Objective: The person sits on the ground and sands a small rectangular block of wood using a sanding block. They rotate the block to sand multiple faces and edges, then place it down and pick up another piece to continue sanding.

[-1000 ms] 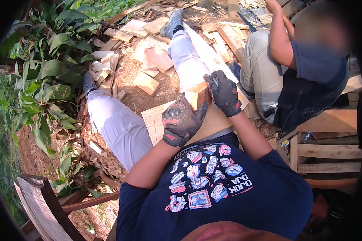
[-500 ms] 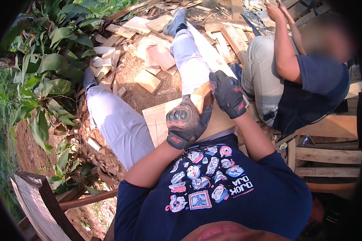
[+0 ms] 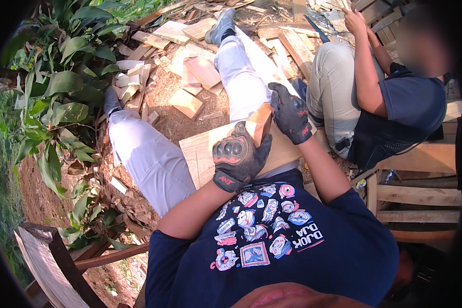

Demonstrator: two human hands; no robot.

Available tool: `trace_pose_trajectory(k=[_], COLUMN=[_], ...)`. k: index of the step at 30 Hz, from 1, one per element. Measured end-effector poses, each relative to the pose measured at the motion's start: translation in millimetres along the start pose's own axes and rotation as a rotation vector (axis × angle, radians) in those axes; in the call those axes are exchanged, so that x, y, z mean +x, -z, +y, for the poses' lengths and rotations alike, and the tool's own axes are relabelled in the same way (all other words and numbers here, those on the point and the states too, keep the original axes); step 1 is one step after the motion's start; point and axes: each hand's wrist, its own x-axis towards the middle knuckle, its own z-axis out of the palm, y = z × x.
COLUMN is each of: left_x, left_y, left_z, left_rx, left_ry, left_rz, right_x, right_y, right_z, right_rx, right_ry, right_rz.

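Observation:
A small block of wood (image 3: 261, 119) stands tilted between my hands, above the board (image 3: 200, 154) that lies across my lap. My left hand (image 3: 239, 155), in a black glove with a hard knuckle guard, is closed on the block's near left side, the thumb along it. My right hand (image 3: 291, 113), gloved alike, is at the block's right side with the fingers stretched out. Whether its palm touches the block I cannot tell. The left fingertips are partly hidden, and so is the block's lower end.
Wood offcuts (image 3: 187, 103) and sawdust litter the ground ahead, around my outstretched legs. Leafy plants (image 3: 64, 82) grow at the left. Close on the right sits another person (image 3: 395, 108), both hands raised. Timber planks (image 3: 416, 196) lie at the right, and a wooden frame (image 3: 49, 251) stands at the lower left.
My right hand has shifted slightly, its fingers now straighter and a little higher. The block and my left hand stay nearly in place. The other person's arms have moved a little.

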Motion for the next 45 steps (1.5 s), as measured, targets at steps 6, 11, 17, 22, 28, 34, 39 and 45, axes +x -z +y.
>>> trace_pose_trajectory(k=[6, 11, 17, 22, 28, 34, 39, 45], left_x=[1, 1, 0, 1, 2, 17, 11, 16], left_y=[-2, -2, 1, 1, 1, 19, 16, 21], left_z=[4, -1, 7, 4, 2, 8, 6, 9], left_rx=[-0.013, -0.041, 0.025, -0.007, 0.030, -0.048, -0.018, -0.064], left_ry=[0.168, 0.009, 0.118, 0.126, 0.094, 0.238, 0.193, 0.260], left_rz=[-0.099, 0.011, -0.073, -0.028, -0.025, -0.257, -0.161, -0.322], right_x=[-6, 0, 1, 5, 5, -4, -4, 1], right_y=[3, 21, -19, 16, -39, -45, -10, -19], right_z=[-2, -23, 32, -18, 63, 69, 10, 37], right_rx=[0.239, 0.251, 0.226, 0.303, 0.106, 0.581, 0.279, 0.200], right_ry=[-0.006, 0.005, 0.008, 0.133, 0.107, -0.158, 0.044, -0.136], right_rz=[-0.061, -0.104, -0.091, -0.105, -0.058, 0.030, -0.050, -0.240])
